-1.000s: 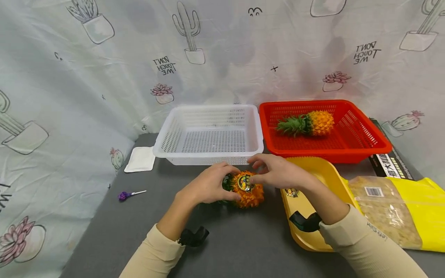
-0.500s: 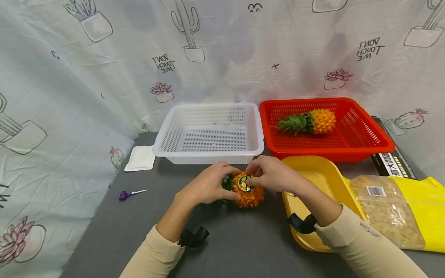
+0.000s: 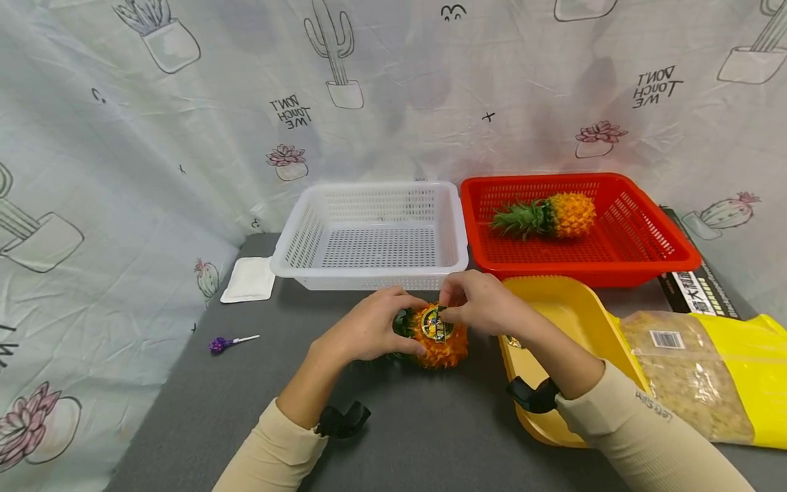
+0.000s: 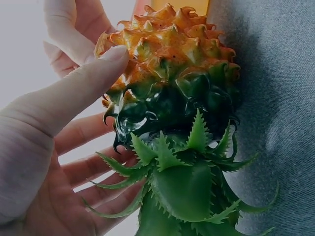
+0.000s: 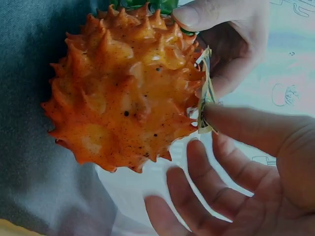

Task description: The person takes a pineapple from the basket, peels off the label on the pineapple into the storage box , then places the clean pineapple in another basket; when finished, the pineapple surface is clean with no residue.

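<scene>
An artificial pineapple point(image 3: 445, 352), orange with spiky skin and green leaves, lies on the grey table, its leafy end to the left. My left hand point(image 3: 369, 328) grips it near the leaves; in the left wrist view the thumb point(image 4: 93, 73) presses on its side. A round black-and-gold sticker point(image 3: 433, 328) sits on top of the fruit. With thumb and index finger my right hand point(image 3: 482, 304) pinches the sticker's far right edge. Seen from the right wrist, the sticker point(image 5: 205, 96) stands edge-on against the spikes, with the right thumb point(image 5: 246, 125) on it.
Behind the hands stand a white basket point(image 3: 369, 280) and a red basket point(image 3: 639, 263), which holds another pineapple point(image 3: 572, 215). Under my right forearm lies a yellow tray point(image 3: 572, 301), with a bag point(image 3: 682, 369) beside it. A purple lollipop point(image 3: 221, 345) and white packet point(image 3: 249, 280) lie left.
My right hand has come from spread fingers over the pineapple to a pinch at the sticker's edge. The left hand and the pineapple have stayed in place.
</scene>
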`<act>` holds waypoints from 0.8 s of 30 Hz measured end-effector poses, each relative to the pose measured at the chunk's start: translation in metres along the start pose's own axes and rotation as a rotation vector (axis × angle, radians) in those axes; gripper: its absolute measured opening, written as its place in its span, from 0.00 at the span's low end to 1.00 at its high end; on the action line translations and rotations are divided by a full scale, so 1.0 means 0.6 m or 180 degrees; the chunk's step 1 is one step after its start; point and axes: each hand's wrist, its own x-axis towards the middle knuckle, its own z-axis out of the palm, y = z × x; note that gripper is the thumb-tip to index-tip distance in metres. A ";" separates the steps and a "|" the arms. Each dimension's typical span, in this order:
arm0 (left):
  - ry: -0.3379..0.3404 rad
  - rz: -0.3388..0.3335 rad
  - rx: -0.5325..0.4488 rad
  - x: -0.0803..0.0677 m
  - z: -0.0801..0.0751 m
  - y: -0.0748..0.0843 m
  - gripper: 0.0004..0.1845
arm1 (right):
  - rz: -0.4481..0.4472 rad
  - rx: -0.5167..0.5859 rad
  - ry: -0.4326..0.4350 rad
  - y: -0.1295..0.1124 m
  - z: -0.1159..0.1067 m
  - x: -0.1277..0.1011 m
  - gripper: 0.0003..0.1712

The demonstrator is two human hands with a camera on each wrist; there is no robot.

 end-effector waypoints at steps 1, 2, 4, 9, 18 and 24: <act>0.0001 0.0008 0.0007 0.000 0.000 0.000 0.34 | -0.0021 0.0024 0.0029 0.000 -0.001 -0.001 0.08; 0.0000 0.0017 0.0011 0.001 0.000 0.000 0.34 | -0.0050 0.0052 0.0052 0.000 -0.002 -0.002 0.07; -0.0002 0.0036 0.0018 0.001 0.000 -0.001 0.34 | -0.0109 0.0120 0.0078 0.001 -0.004 -0.003 0.04; -0.0018 0.0044 0.0023 0.002 -0.001 0.000 0.35 | -0.0089 0.0414 -0.0026 0.003 -0.013 -0.005 0.02; -0.0049 -0.0053 -0.0016 0.000 0.001 -0.001 0.37 | -0.0002 0.0953 -0.0299 0.012 -0.043 -0.017 0.08; -0.0009 -0.0016 0.0009 0.001 0.002 -0.003 0.37 | 0.0143 0.1041 -0.0367 0.031 -0.068 -0.032 0.10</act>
